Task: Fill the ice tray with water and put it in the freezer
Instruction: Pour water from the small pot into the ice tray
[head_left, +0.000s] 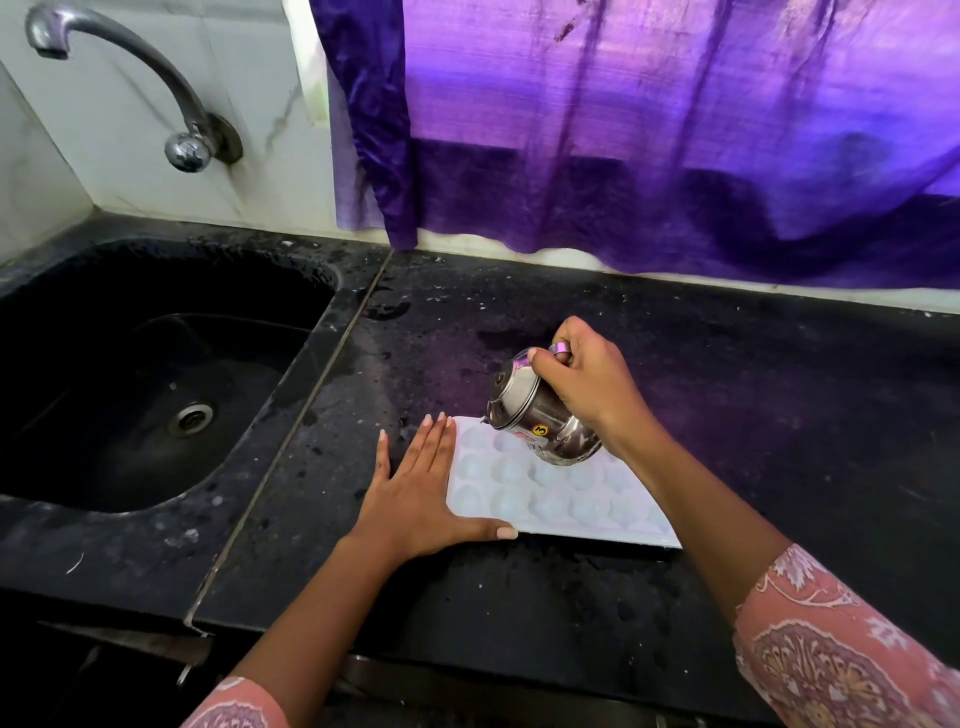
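A white ice tray (550, 493) with several round cells lies flat on the black counter (779, 415). My left hand (421, 488) lies flat with straight fingers along the tray's left edge, its thumb against the near edge. My right hand (582, 384) grips the handle of a small steel jug (535, 410), tilted with its spout down over the tray's far left corner. No stream of water is plainly visible.
A black sink (156, 374) with a drain sits to the left, under a steel tap (119, 78) on the tiled wall. A purple curtain (649, 130) hangs behind the counter. The counter surface looks wet around the tray.
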